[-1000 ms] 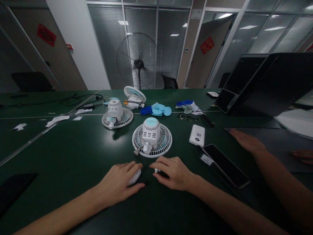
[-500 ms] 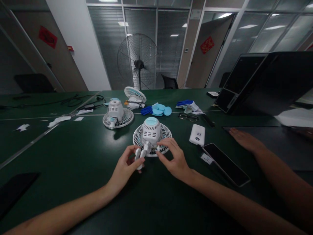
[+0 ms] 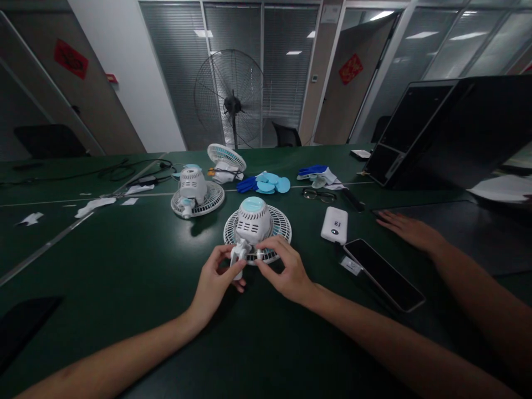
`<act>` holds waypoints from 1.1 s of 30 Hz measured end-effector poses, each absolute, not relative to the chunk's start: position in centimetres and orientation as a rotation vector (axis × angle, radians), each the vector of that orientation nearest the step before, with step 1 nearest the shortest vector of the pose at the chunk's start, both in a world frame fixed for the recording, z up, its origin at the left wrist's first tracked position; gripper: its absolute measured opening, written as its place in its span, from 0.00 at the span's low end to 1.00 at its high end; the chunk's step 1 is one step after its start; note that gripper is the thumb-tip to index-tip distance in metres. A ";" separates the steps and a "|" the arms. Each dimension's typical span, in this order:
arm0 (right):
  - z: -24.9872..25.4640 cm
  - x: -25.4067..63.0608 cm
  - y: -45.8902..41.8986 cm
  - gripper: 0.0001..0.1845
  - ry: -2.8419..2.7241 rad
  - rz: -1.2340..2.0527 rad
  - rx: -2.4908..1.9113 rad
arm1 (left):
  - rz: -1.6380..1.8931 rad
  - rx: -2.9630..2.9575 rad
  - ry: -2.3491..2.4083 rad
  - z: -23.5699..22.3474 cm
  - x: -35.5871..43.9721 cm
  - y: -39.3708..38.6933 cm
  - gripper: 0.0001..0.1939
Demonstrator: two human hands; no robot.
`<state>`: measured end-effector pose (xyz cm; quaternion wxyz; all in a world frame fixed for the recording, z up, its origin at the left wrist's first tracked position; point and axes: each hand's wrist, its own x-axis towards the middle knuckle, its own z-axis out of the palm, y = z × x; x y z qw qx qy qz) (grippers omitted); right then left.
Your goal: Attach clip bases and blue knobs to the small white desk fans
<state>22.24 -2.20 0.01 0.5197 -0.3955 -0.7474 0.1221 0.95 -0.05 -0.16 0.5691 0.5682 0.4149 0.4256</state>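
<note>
A small white fan (image 3: 251,221) with a pale blue cap lies grille-down on the table before me. Between the thumb and fingers of my left hand (image 3: 213,282) is the fan's white clip (image 3: 238,256), at the near side of the motor housing. My right hand (image 3: 288,272) pinches a small white piece (image 3: 260,255) just right of the clip, in front of the grille. Its exact kind is too small to make out, and whether it touches the fan I cannot tell.
Behind are two more small fans (image 3: 193,188) (image 3: 226,162), light blue discs (image 3: 272,183) and blue-white gloves (image 3: 320,176). To the right lie glasses (image 3: 318,195), a white power bank (image 3: 334,224), a phone (image 3: 384,274) and another person's hand (image 3: 409,230). A black computer case (image 3: 415,133) stands beyond.
My left hand has turned the clip, so it now stands more upright. My right hand, with the small white piece, has moved slightly left towards the clip. The view has shifted a little.
</note>
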 end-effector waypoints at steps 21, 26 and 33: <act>-0.6 22.1 -2.2 0.14 -1.778 0.159 -0.972 | 0.933 1.635 0.806 0.1 0.5 -1.0 0.24; -1.1 22.5 -2.1 0.21 -1.870 0.237 -0.973 | 0.939 1.673 0.831 0.5 0.7 -1.2 0.23; -1.2 22.4 -2.0 0.23 -1.867 0.419 -0.946 | 0.946 1.717 0.857 0.2 0.6 -1.1 0.24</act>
